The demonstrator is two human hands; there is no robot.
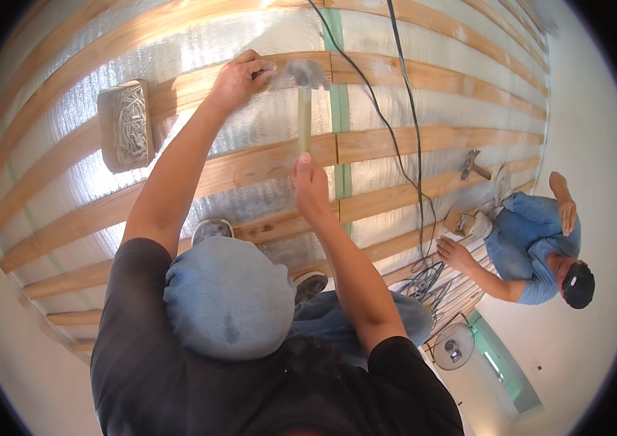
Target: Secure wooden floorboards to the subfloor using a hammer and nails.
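My right hand (310,185) grips the lower end of a pale-handled hammer (305,109). The hammer's metal head, slightly blurred, is over a wooden batten (279,64), close to the fingers of my other hand. On that same batten my left hand (241,78) has its fingers pinched together. Whatever is between them, if anything, is too small to make out. Left of my forearm, an open box of nails (132,122) rests across the battens.
Silvery foil sheeting (250,127) lies between the parallel battens. Dark cables (374,98) cross them right of the hammer. At the right crouches a co-worker (533,247), near another hammer (469,166) and a small box (459,221). A round fan (453,347) stands behind.
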